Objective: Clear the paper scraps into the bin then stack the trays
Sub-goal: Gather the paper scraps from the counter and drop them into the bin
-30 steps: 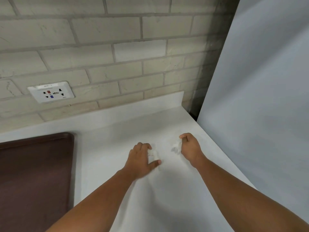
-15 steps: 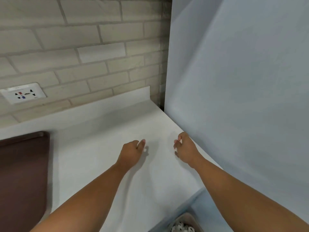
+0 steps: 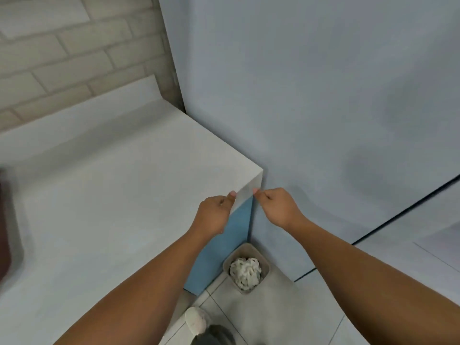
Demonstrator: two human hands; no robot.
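While both hands hover by the corner of the white countertop [image 3: 112, 195], the left hand [image 3: 214, 215] and right hand [image 3: 278, 207] are curled tight; whether they hold paper cannot be told. Below on the floor, the beige square bin [image 3: 266, 267] holds crumpled white paper scraps [image 3: 245, 270].

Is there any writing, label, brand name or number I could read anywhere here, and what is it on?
None can be read. The brick wall, white counter, grey panel, blue cabinet side, bin with its paper scraps, and shoe show no text.
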